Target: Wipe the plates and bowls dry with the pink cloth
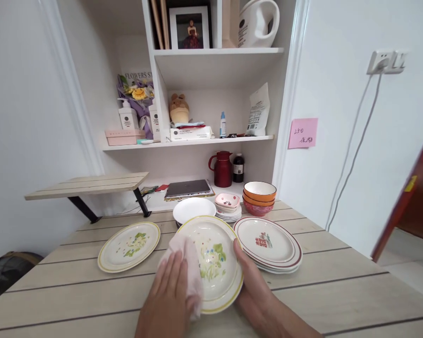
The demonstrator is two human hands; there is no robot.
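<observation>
A flower-patterned plate (216, 263) with a yellow rim is held tilted up toward me above the table. My right hand (255, 286) grips its right edge, thumb on the front and the other fingers behind, out of sight. With fingers close together, my left hand (171, 281) presses a pale pink cloth (188, 263) against the left side of the plate. Another flower-patterned plate (130, 246) lies flat on the table to the left. To the right, close to my right hand, is a stack of red-rimmed plates (268, 241).
Behind stand a white bowl (193, 210), small dishes (228, 206) and stacked orange bowls (260, 193). A raised wooden stand (91, 183) is at the back left. Farther back are a laptop (187, 188), a red jug (223, 169) and shelving (218, 51).
</observation>
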